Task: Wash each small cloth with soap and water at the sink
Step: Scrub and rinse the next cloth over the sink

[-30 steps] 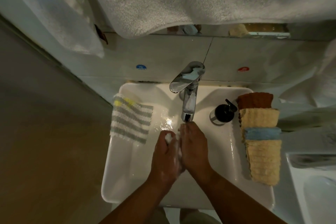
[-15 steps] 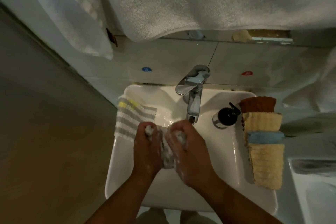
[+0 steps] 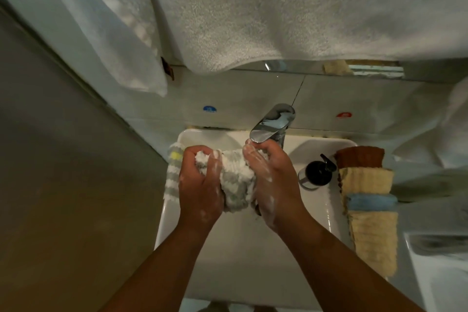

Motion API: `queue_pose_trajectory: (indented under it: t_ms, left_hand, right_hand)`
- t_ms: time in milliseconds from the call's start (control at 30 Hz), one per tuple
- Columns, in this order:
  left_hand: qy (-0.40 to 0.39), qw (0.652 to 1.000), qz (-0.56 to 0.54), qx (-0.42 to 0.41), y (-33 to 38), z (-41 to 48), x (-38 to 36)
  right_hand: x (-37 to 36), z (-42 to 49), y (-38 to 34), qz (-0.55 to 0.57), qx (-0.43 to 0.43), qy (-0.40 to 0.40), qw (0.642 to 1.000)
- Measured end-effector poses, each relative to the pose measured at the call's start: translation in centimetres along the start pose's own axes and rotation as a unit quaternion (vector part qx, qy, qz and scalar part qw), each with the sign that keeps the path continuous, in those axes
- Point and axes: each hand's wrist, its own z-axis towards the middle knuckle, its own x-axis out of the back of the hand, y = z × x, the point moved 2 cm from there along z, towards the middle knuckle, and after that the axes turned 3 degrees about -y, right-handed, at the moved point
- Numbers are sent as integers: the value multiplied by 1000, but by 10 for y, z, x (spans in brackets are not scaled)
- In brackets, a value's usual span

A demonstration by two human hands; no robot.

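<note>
Gripping a bunched white-and-grey cloth (image 3: pixel 235 180) between them, the left hand (image 3: pixel 200 185) and the right hand (image 3: pixel 273 185) each curl their fingers tightly round one end of it. The cloth is held above the basin of the white sink (image 3: pixel 240 248), just below and in front of the spout of the chrome faucet (image 3: pixel 272 123). White lather streaks the backs and fingers of both hands and coats the cloth; whether water is running cannot be told. A second striped cloth (image 3: pixel 173 175), with a yellow band near its top, lies draped over the sink's left rim, partly hidden behind the left hand. A black pump dispenser (image 3: pixel 317 172) stands on the right side of the sink beside the faucet. Further right, along the rim, lies an overlapping row of folded cloths: brown cloth (image 3: pixel 359 157), yellow cloth (image 3: pixel 366 181), blue cloth (image 3: pixel 371 201) and a larger pale yellow cloth (image 3: pixel 374 240) nearest the viewer. A white towel (image 3: pixel 278 7) hangs above the sink.
</note>
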Motion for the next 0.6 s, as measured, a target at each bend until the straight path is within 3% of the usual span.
queue_pose_trajectory:
  t_ms: [333, 467, 600]
  left_hand:
    - [-11, 997, -69, -23, 22, 4, -3]
    - [-18, 998, -50, -38, 25, 6, -4]
    - [-41, 998, -26, -45, 9, 1, 1]
  right_hand:
    - [2, 3, -8, 21, 41, 16, 999]
    - [5, 5, -10, 16, 51, 13, 998]
    - [9, -10, 1, -41, 116, -14, 992]
